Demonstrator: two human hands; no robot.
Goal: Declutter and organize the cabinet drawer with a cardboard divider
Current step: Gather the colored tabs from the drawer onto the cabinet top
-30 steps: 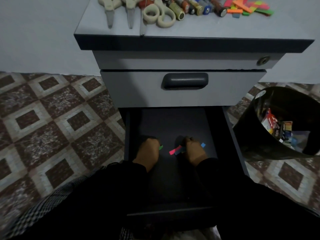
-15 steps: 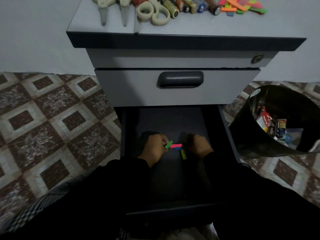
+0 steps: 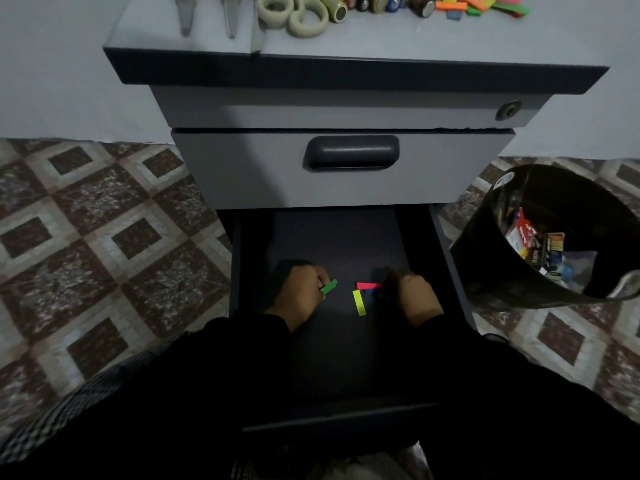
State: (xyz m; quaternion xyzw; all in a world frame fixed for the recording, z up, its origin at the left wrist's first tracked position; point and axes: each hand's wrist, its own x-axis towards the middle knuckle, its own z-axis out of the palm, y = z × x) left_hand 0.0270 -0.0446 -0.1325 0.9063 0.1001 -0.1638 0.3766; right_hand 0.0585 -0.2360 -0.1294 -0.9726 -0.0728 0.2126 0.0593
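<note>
**Dim view, darkest inside the open drawer**

Light is weak and cool, strongest on the cabinet top [image 3: 346, 39] and the pale wall. The open drawer [image 3: 332, 244] lies in deep shadow (only the neon paper strips [image 3: 359, 302] read clearly). Dark sleeves merge into black below. Wide-angle bending bows the edges; fine detail is soft and grainy.

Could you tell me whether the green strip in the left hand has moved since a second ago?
Yes. The green strip has emerged from the left hand, rightward across the drawer floor.
</note>
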